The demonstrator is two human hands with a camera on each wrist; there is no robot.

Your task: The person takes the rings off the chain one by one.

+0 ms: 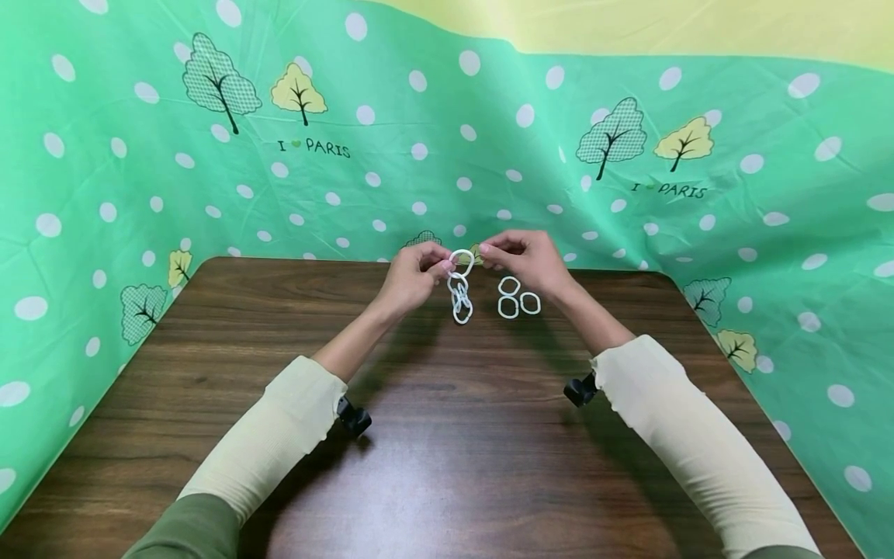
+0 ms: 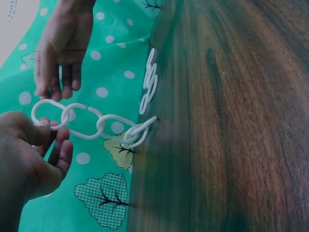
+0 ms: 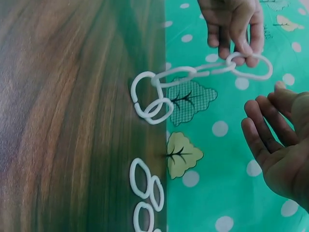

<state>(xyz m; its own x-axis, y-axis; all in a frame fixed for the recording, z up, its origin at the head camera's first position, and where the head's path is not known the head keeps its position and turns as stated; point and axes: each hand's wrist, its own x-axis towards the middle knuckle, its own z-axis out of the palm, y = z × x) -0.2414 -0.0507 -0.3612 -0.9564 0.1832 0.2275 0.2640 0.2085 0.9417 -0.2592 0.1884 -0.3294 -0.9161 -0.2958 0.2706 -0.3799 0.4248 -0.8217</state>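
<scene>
My left hand (image 1: 410, 278) pinches the end link of a white plastic chain (image 1: 459, 298) between thumb and fingertips. The chain's links hang down from there, and in the right wrist view the lowest ones appear against the table. Close by on the other side is my right hand (image 1: 527, 258), its fingers loosely bent. The right wrist view shows a gap between that right hand (image 3: 280, 145) and the held link, and nothing in its grasp. Several loose white links (image 1: 509, 296) lie on the table below the right hand.
The brown wood-grain table (image 1: 447, 435) extends towards me from the hands. A green dotted cloth (image 1: 391, 116) with printed trees hangs behind and along both sides. Each cream sleeve (image 1: 279, 419) has a black camera mount (image 1: 355, 418) at its cuff.
</scene>
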